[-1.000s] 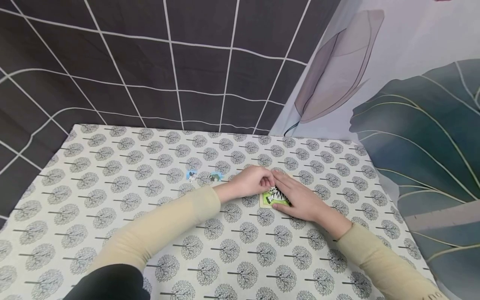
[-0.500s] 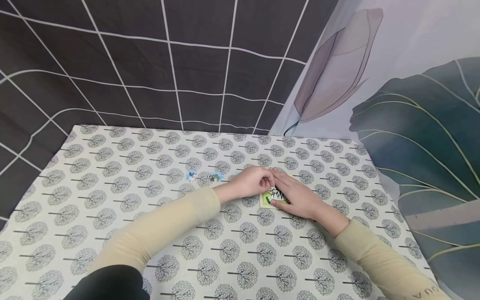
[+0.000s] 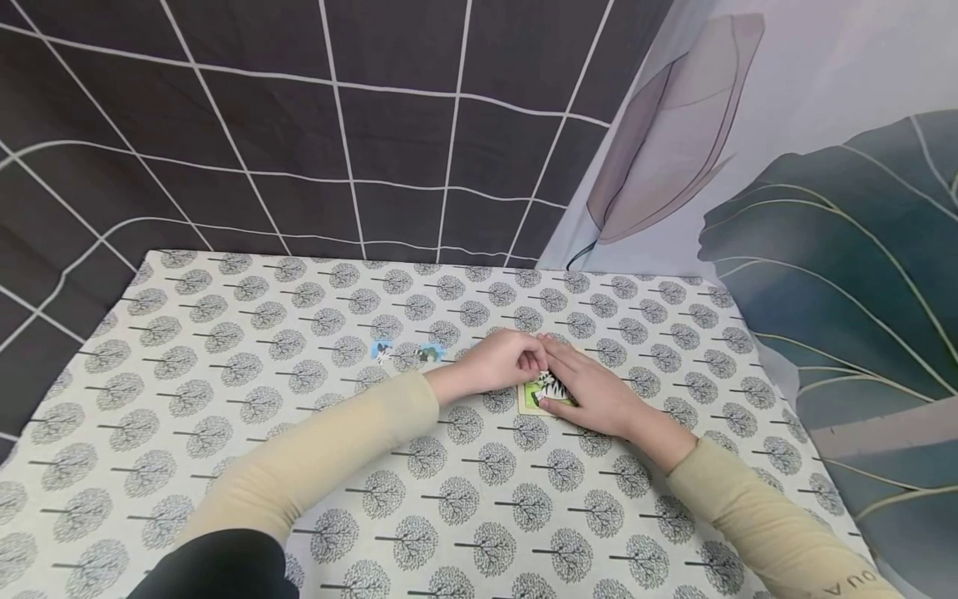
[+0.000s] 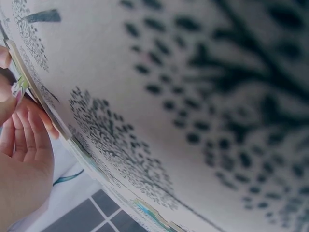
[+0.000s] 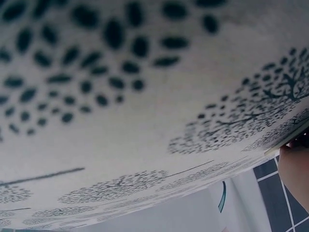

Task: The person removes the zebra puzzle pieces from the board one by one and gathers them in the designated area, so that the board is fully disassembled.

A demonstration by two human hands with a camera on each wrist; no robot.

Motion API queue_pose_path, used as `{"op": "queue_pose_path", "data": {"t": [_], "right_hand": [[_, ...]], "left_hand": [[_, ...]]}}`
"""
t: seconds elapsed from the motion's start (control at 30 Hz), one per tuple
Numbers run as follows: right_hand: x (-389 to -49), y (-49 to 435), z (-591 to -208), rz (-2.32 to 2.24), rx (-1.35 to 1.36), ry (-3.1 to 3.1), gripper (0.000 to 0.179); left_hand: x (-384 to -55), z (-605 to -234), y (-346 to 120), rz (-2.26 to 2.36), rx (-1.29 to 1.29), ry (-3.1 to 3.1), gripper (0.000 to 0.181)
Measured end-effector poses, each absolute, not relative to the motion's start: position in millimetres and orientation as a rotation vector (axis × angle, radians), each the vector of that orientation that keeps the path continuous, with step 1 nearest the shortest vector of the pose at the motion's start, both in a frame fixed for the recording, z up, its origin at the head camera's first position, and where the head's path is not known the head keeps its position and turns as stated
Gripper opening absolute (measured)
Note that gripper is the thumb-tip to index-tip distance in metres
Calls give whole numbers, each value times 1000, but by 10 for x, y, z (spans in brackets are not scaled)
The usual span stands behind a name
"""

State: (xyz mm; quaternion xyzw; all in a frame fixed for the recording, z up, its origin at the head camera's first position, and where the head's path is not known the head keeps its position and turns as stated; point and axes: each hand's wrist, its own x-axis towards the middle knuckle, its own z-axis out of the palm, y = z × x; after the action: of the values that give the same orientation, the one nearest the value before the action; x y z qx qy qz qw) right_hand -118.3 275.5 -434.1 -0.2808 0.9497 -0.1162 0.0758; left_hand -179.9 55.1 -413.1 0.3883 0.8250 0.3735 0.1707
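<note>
A small square puzzle board [image 3: 530,403] with a zebra on green lies on the tablecloth, partly covered by the hands. Over its far left edge, the left hand [image 3: 500,363] has its fingers curled in. In the left wrist view, thumb and finger pinch a small green and pinkish puzzle piece [image 4: 20,87] close to the board's edge [image 4: 41,99]. The right hand [image 3: 599,394] rests across the board's right side, fingers extended, thumb along the near part. Only a bit of the right hand [image 5: 297,169] shows in the right wrist view, beside the board.
Two loose puzzle pieces with blue backgrounds, one with black and white [image 3: 382,352] and one with green [image 3: 431,353], lie left of the left hand. The tree-print tablecloth [image 3: 314,507] ends at a dark grid-patterned curtain [image 3: 299,125]. A leaf-print curtain [image 3: 838,266] hangs at right.
The right hand has shifted very slightly left, its thumb a little farther over the board. The left hand, board and loose pieces stay where they were.
</note>
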Motion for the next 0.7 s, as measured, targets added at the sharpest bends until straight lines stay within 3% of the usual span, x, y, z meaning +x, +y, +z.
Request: {"op": "queue_pose_path", "data": {"t": [0.7], "right_hand": [[-1187, 2754, -4332, -346, -863, 2865, 87]], "left_hand": [[-1873, -4193, 534, 1149, 937, 2325, 13]]}}
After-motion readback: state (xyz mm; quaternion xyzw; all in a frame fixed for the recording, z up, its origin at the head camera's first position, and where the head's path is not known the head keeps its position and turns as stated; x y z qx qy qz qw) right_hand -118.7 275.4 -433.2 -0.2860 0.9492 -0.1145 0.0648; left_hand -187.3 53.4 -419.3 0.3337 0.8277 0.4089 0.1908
